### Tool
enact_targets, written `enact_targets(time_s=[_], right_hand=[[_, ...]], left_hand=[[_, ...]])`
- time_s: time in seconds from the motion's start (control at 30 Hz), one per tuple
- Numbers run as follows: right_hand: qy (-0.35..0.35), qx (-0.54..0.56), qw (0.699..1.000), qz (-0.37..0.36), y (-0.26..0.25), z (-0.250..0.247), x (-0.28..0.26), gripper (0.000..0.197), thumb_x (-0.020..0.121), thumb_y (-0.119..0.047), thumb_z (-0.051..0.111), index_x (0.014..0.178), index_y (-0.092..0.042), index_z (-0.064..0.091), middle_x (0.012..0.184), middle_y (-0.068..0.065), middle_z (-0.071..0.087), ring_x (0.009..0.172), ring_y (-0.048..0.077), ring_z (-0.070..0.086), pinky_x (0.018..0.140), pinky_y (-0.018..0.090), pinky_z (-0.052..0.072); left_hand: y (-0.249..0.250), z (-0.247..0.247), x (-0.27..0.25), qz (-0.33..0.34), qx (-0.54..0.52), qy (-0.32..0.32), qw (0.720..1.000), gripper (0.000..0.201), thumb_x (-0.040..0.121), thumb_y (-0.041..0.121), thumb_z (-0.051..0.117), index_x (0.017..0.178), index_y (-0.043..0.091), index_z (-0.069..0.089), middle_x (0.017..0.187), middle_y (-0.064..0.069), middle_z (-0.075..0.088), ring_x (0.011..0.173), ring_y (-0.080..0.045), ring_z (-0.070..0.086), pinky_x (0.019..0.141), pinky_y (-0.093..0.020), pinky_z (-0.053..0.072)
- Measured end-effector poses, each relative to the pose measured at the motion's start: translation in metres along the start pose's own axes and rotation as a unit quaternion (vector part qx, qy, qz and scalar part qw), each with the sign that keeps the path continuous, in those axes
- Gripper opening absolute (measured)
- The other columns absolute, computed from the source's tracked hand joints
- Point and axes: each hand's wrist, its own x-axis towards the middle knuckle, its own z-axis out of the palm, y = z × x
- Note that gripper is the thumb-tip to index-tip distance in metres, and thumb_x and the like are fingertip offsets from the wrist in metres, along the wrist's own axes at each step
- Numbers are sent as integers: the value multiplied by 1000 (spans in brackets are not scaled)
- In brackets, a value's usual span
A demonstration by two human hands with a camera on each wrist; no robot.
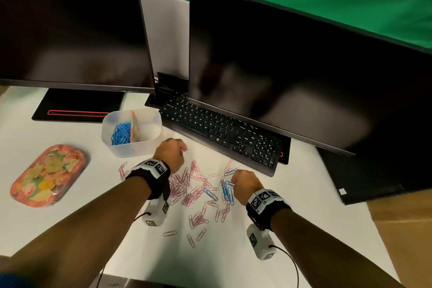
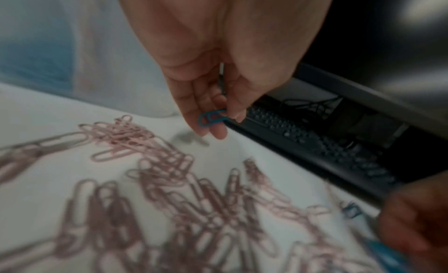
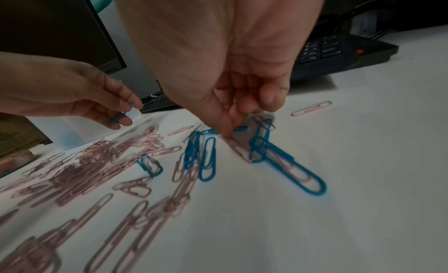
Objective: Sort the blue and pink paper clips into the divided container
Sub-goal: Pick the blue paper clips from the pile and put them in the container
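Lying nearest on the white table (image 1: 292,170) is a loose scatter of pink paper clips (image 1: 187,190), thickest between the two forearms, with a few strays closer to the viewer. Just beyond them on the right side lie several blue paper clips (image 3: 207,159), some tangled with pink ones. The right hand (image 1: 245,184) reaches down onto this blue group with its fingers bunched and pointing down, the thumb and fingertips (image 3: 227,132) touching the table among the clips; whether they already grip one cannot be told. A little further on, the left hand (image 1: 170,154) hovers above the table near the front wall of the divided container (image 1: 131,148), and pinches one blue clip (image 2: 212,118) between thumb and fingers, the other fingers loosely extended. The container is translucent, with a divider down its middle: the left compartment holds a heap of sorted blue clips (image 1: 121,134), while the contents of the right one cannot be made out. To the left of it lies a floral tray (image 1: 49,175). Behind are a black keyboard (image 1: 224,131) and two dark monitors (image 1: 292,72).
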Motion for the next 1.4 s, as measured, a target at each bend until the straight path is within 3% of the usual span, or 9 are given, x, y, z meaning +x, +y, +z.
enact_targets(time_s=[0.17, 0.37, 0.7, 0.83, 1.0, 1.1, 1.17, 1.3, 1.4], right_hand=[[11, -18, 999, -28, -5, -5, 1, 31, 86, -2, 54, 115, -11, 62, 119, 8, 57, 108, 25, 59, 88, 32, 53], [10, 6, 999, -49, -7, -6, -1, 36, 82, 5, 49, 111, -13, 61, 112, 8, 63, 101, 25, 62, 76, 28, 50], [-3, 150, 988, -44, 12, 0, -7, 30, 84, -6, 49, 108, -19, 60, 111, 3, 60, 94, 19, 56, 76, 25, 45], [-30, 368, 929, -37, 28, 2, -10, 21, 86, -7, 47, 85, -24, 59, 74, -2, 55, 58, 13, 46, 58, 24, 39], [-79, 597, 797, 53, 27, 5, -18, 14, 71, -14, 47, 68, -6, 58, 65, 9, 48, 57, 22, 52, 51, 27, 43], [-83, 652, 750, 71, 25, 6, -21, 21, 82, -4, 38, 67, -5, 53, 63, 10, 51, 55, 25, 53, 50, 26, 38], [-73, 631, 769, 67, 22, 7, -21, 15, 78, -9, 43, 65, -8, 51, 62, 11, 49, 52, 23, 47, 51, 26, 32], [6, 324, 946, 24, 16, 11, -24, 18, 82, -28, 58, 84, -11, 61, 83, 6, 62, 78, 23, 58, 63, 26, 43], [52, 150, 987, -16, 4, 17, -30, 35, 87, -38, 58, 110, -11, 59, 106, 4, 64, 100, 24, 61, 77, 28, 47]], left_hand=[[27, 12, -37, 57, -117, -68, 989, 20, 88, 1, 45, 88, 14, 60, 85, -3, 60, 71, -15, 56, 59, -22, 46], [32, 46, -62, 251, 121, -155, 948, 18, 84, 13, 54, 95, 23, 64, 100, 6, 53, 83, -14, 55, 77, -26, 49], [25, 51, -54, 209, 121, -141, 960, 7, 85, 17, 54, 87, 22, 60, 91, 1, 64, 82, -20, 60, 70, -29, 49], [24, 46, -55, 131, 13, -143, 981, 18, 87, 12, 51, 98, 22, 62, 89, 0, 68, 80, -22, 65, 70, -29, 55], [25, 40, -57, 29, -171, -184, 967, 16, 88, 10, 59, 95, 21, 69, 95, 1, 70, 90, -15, 65, 82, -25, 50], [30, 32, -60, -37, -276, -207, 938, 10, 89, 7, 55, 90, 11, 64, 92, -7, 70, 56, -1, 58, 59, -22, 43], [31, 29, -61, -88, -347, -207, 911, 9, 88, 7, 51, 84, 10, 58, 81, -9, 66, 40, -6, 39, 47, -21, 27], [31, 34, -61, -162, -434, -201, 863, 12, 83, 18, 45, 73, 14, 51, 65, -4, 54, 47, -12, 28, 47, -23, 20], [36, 38, -62, -199, -488, -188, 829, 18, 84, 27, 45, 69, 19, 46, 56, 2, 39, 48, -14, 25, 49, -26, 20]])
